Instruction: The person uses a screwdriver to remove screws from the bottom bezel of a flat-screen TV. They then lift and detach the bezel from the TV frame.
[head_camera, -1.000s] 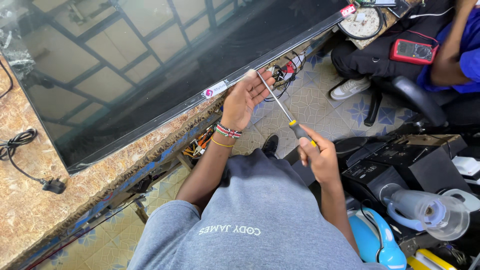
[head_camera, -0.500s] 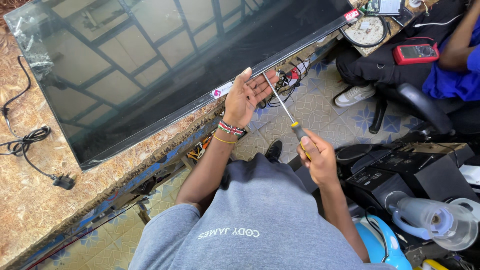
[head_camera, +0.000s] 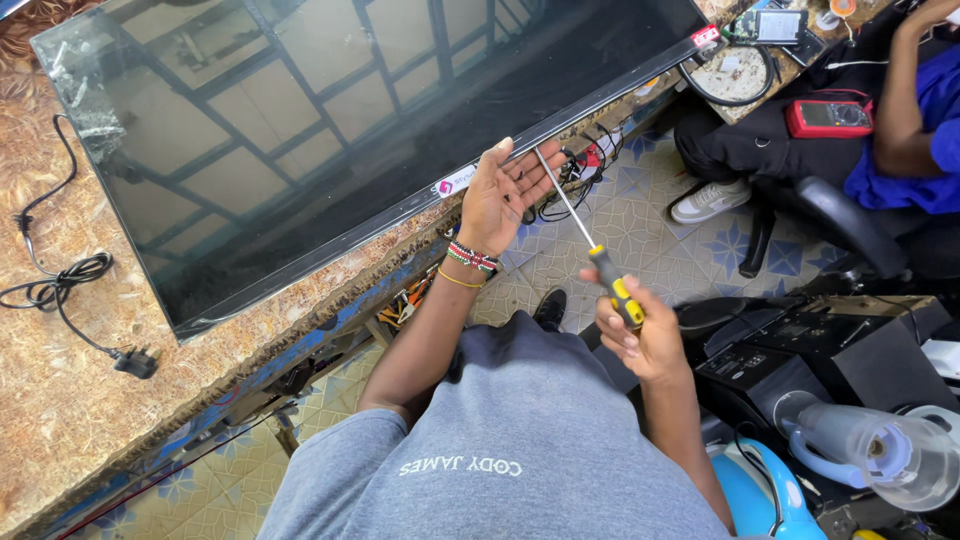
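A large flat television (head_camera: 330, 130) lies screen up on a mottled brown worktop (head_camera: 60, 400). My left hand (head_camera: 500, 195), with beaded bracelets on the wrist, rests open with its fingers against the television's near edge. My right hand (head_camera: 640, 335) grips the yellow and black handle of a long screwdriver (head_camera: 590, 245). The shaft slants up to the television's edge, and its tip sits beside my left fingertips.
A black power cable and plug (head_camera: 70, 290) lie on the worktop at the left. Another person (head_camera: 900, 130) sits at the upper right by a red multimeter (head_camera: 828, 117). Black speaker boxes (head_camera: 810, 350) and a clear jug (head_camera: 880, 450) stand at the right, over a patterned tile floor (head_camera: 640, 215).
The view has shifted, so more of the television shows. My right hand has drawn back slightly with the screwdriver. My left hand stays at the television's edge.
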